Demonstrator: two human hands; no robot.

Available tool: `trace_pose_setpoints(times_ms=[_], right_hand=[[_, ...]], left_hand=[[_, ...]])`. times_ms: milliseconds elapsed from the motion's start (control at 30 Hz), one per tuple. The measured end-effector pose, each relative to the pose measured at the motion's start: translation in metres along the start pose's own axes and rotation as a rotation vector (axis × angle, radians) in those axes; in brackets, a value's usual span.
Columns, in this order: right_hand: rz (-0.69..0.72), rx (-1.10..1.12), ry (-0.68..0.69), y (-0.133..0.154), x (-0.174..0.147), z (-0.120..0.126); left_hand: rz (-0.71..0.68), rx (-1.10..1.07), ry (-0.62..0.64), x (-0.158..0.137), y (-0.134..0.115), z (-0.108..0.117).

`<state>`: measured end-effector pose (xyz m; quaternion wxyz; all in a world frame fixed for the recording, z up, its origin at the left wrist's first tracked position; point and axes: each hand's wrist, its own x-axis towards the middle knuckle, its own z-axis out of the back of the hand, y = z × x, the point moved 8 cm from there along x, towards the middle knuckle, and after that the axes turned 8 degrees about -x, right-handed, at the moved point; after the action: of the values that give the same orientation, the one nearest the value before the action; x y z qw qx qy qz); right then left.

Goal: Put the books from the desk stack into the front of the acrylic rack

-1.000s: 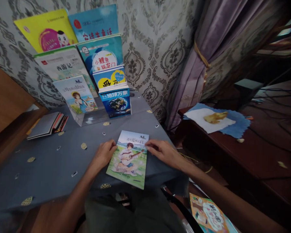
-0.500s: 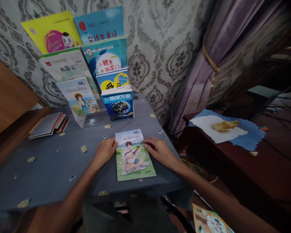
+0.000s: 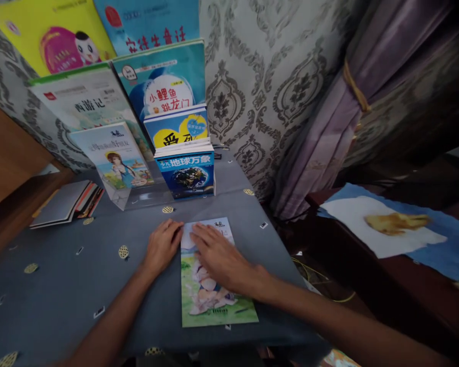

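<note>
The right hand (image 3: 218,255) lies across the illustrated paperback (image 3: 214,315), fingers loosely extended, gripping nothing; the left hand (image 3: 163,245) curls at its far left corner (whether it pinches, I can't tell). I judge the step as steadying the closed book; the next move calls for lifting that right palm clear. It lies flat on the grey tablecloth (image 3: 156,321), near right, pale blue far end, grassy green near end.

The right hand (image 3: 222,257) obscures the middle of the flat book (image 3: 205,300), including most of its title. The top edge crops the yellow book (image 3: 59,38) and the blue book (image 3: 149,25). The yellowish item (image 3: 396,223) on the white paper (image 3: 392,246) is blurred.
</note>
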<state>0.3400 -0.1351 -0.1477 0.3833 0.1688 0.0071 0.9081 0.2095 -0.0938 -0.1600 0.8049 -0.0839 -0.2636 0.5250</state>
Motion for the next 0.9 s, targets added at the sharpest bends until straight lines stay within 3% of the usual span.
trace_pose_setpoints(times_ms=[167, 533, 900], right_hand=[[0.043, -0.013, 0.103, 0.016, 0.018, -0.023], [-0.222, -0.097, 0.071, -0.057, -0.032, -0.017], [-0.235, -0.053, 0.014, -0.061, -0.035, -0.017]], left_hand=[[-0.02, -0.034, 0.001, -0.005, 0.002, 0.0], [0.036, -0.028, 0.023, -0.003, 0.001, 0.001], [0.014, -0.16, 0.066, 0.004, 0.013, 0.006]])
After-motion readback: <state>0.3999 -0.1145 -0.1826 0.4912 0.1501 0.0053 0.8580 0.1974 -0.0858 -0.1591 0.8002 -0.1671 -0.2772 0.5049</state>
